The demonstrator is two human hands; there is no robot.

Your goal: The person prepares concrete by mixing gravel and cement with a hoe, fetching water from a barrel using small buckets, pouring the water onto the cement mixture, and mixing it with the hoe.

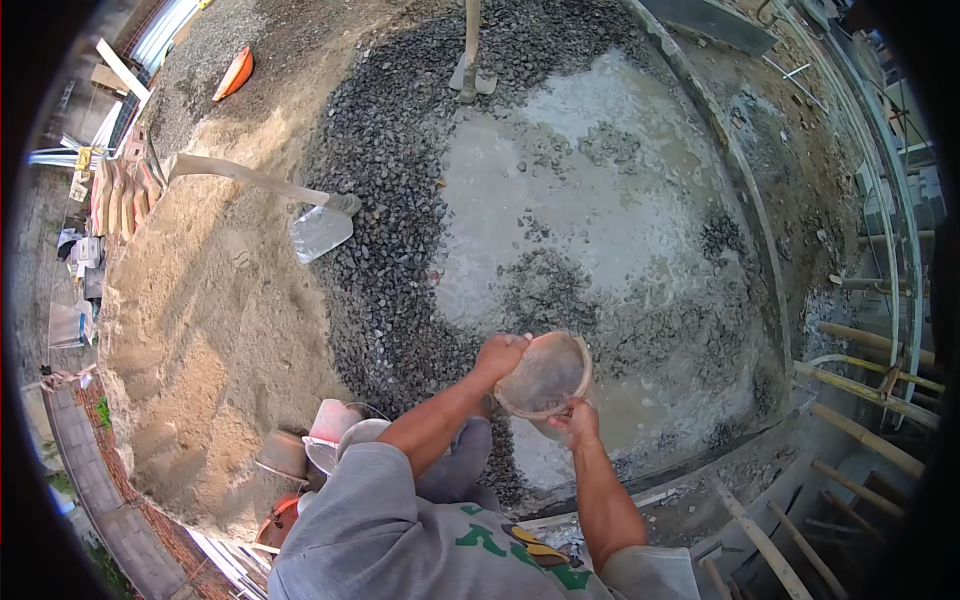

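Both my hands grip a dusty bucket [545, 375], tilted so that its round opening shows. My left hand [502, 357] is closed on the rim at its left side. On the lower right, my right hand [577, 422] has its fingers closed at the rim. The inside looks coated with grey residue. Beneath and beyond it spreads wet grey cement mix [590, 210] with patches of gravel. A band of dark gravel [380, 260] runs along the left of the wet mix.
A hoe [325, 228] lies across sand [215, 300] and gravel at left; another long-handled tool [472, 80] stands at the top. Several buckets [330, 428] sit by my left side. An orange hard hat [234, 74] lies far left. Bamboo poles [868, 452] and a low edge [745, 190] border the right.
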